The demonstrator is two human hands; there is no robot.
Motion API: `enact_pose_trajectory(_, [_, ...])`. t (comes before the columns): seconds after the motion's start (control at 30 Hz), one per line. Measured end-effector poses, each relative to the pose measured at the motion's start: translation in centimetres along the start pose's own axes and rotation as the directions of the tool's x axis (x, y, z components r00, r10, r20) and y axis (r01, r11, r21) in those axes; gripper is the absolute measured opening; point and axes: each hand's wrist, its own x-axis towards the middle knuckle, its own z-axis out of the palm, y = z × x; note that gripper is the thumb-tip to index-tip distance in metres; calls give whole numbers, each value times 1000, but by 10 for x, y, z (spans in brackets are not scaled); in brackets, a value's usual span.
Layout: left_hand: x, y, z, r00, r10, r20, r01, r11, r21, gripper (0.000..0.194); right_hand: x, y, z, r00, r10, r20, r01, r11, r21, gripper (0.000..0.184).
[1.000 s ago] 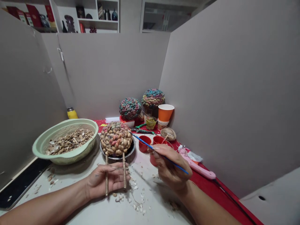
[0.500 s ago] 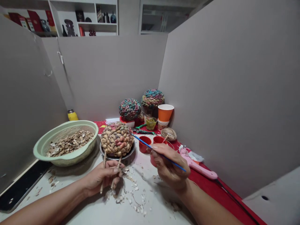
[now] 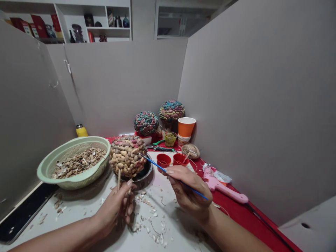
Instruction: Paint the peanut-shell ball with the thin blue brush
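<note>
In the head view, a ball covered in peanut shells is tilted over a dark round dish. Some shells on its top are tinted pink. My left hand is closed around the thin, twine-wrapped sticks that come out of the ball's near side; one stick is mostly hidden by the fingers. Between the fingers of my right hand is a blue paintbrush, its tip at the ball's right side. Just beyond that hand stand two red cups.
A green colander of shells stands left, above a black phone. Behind are two coloured shell balls, green-handled pliers, an orange paper cup and twine. A pink glue gun lies right. Grey partitions enclose the table.
The ball has turned and shifted left, showing more of the dish at right. My left hand has rolled over with the sticks. The brush stays near the ball's right side.
</note>
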Motion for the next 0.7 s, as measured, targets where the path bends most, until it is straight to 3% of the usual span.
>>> enact_pose_trajectory(0.17, [-4, 4, 12, 999, -45, -2, 45, 997, -58, 79, 1, -1, 2, 1000, 13, 24, -13, 1000, 6, 45])
enact_pose_trajectory(0.27, [-2, -2, 13, 999, -2, -33, -1, 996, -87, 82, 1, 0, 1, 1000, 7, 23, -7, 1000, 0, 44])
enact_pose_trajectory(0.43, [0, -11, 11, 995, 50, -85, -57, 995, -78, 69, 3, -1, 0, 1000, -4, 19, 4, 1000, -28, 41])
enact_pose_trajectory(0.6, [-8, 7, 11, 995, -95, -34, 93, 993, -79, 61, 5, -3, -1, 1000, 3, 6, -3, 999, -46, 40])
enact_pose_trajectory(0.7, [-9, 22, 11, 984, -176, -1, 173, 972, -159, 55, 6, -4, 0, 1000, 13, 18, -12, 999, -41, 42])
